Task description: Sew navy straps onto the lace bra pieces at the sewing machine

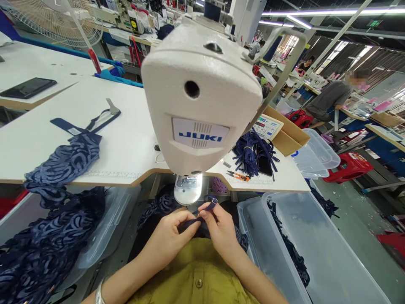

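Observation:
My left hand (177,230) and my right hand (218,221) meet in front of the sewing machine (199,97), just below its lit needle area. Both are closed on a navy bra strap (207,207), which carries a small ring or slider near my right fingertips. Thumb and forefinger of each hand pinch the strap, the two hands almost touching. Dark patterned lace fabric (161,209) hangs below and behind my hands, partly hidden by them. On the table to the left lies a navy lace bra piece (71,156) with a strap looped above it.
A bundle of navy straps (249,152) lies right of the machine, with orange-handled thread snips (238,175) beside it. Plastic bins flank me: the left bin (107,219) heaped with lace pieces, the right bin (316,236) holding straps. A phone (28,87) rests at far left. A person (332,97) sits farther right.

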{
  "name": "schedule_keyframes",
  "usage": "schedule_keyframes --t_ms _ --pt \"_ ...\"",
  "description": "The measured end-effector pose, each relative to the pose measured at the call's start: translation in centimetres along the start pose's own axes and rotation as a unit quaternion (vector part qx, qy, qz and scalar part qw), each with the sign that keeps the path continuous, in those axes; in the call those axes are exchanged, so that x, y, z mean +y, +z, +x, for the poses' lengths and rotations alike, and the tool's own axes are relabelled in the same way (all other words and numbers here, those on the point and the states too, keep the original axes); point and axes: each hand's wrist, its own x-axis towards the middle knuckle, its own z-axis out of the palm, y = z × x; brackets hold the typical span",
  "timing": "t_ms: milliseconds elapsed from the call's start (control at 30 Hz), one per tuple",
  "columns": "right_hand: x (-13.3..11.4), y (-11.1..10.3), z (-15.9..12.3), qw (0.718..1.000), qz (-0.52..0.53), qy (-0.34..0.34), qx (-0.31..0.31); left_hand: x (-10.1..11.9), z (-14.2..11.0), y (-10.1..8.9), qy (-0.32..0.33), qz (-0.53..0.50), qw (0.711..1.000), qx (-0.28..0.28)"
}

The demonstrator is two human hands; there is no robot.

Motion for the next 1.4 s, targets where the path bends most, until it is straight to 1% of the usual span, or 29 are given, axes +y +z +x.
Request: schedule_keyframes --t_ms 133,200,233,300,400,533,633,767,867,933,967,1067,1100,1133,1167,1200,1267,1300,1333,1400 --pt "-0.5 -0.3 0.0 0.991 0.115 0.062 -0.038 0.2 -0.2 -0.2 0.015 -0.005 1.0 0.016" --pt "-0.8 -0.4 0.0 0.986 0.143 0.063 -0.062 0.2 -0.4 -0.4 0.042 0.002 0.999 0.023" --pt "-0.8 -0.5 0.0 0.987 0.142 0.051 -0.064 0.3 -0.5 -0.5 0.06 0.012 0.998 0.024" --pt "-0.8 -0.4 -0.1 0.991 0.123 0.01 -0.044 0.4 -0.8 -0.6 0.092 0.043 0.994 0.029" --pt "-0.2 -0.2 -0.4 0.992 0.111 -0.053 -0.009 0.6 -1.1 -0.6 0.106 0.083 0.989 0.054" --pt "0.7 -0.3 -0.6 0.989 0.083 -0.12 -0.022 0.8 -1.3 -0.3 0.131 0.115 0.982 0.076" --pt "0.5 -0.6 -0.3 0.986 0.05 -0.154 -0.031 0.8 -1.4 -0.3 0.162 0.147 0.97 0.102" --pt "0.0 -0.7 0.0 0.985 0.029 -0.17 -0.021 0.7 -1.5 -0.3 0.21 0.187 0.951 0.129" --pt "-0.1 -0.5 -0.2 0.987 0.041 -0.153 -0.003 0.7 -1.4 -0.3 0.239 0.199 0.94 0.139" --pt "-0.2 -0.5 -0.3 0.991 0.068 -0.117 -0.005 0.9 -1.3 -0.5 0.23 0.195 0.945 0.126" --pt "-0.3 -0.5 -0.2 0.992 0.084 -0.09 -0.014 1.1 -1.3 -0.7 0.216 0.185 0.953 0.108" --pt "-1.3 -0.7 0.4 0.99 0.132 0.01 -0.057 2.0 -1.0 -2.0 0.153 0.142 0.978 0.02" --pt "-1.8 -0.7 0.7 0.987 0.145 0.036 -0.065 2.3 -0.9 -2.5 0.139 0.141 0.98 0.004" --pt "-2.1 -0.6 1.2 0.985 0.151 0.054 -0.067 2.5 -0.7 -3.1 0.134 0.157 0.978 0.008" --pt "-2.5 -0.5 1.7 0.986 0.144 0.062 -0.061 2.7 -0.4 -3.6 0.14 0.189 0.971 0.028" --pt "-2.7 -0.3 2.2 0.99 0.123 0.059 -0.048 2.7 -0.2 -4.0 0.154 0.237 0.957 0.059" --pt "-2.8 0.2 3.2 0.998 0.052 0.034 -0.008 2.4 0.4 -4.6 0.179 0.344 0.912 0.135" --pt "-2.8 0.5 3.6 1.0 0.017 0.02 0.01 2.1 0.7 -4.7 0.193 0.386 0.887 0.164" --pt "-2.8 0.8 4.0 1.0 -0.01 0.009 0.024 1.7 0.9 -4.8 0.211 0.413 0.867 0.182" --pt "-2.8 1.2 4.6 0.999 -0.028 0.0 0.039 1.0 1.2 -4.9 0.267 0.425 0.845 0.184"
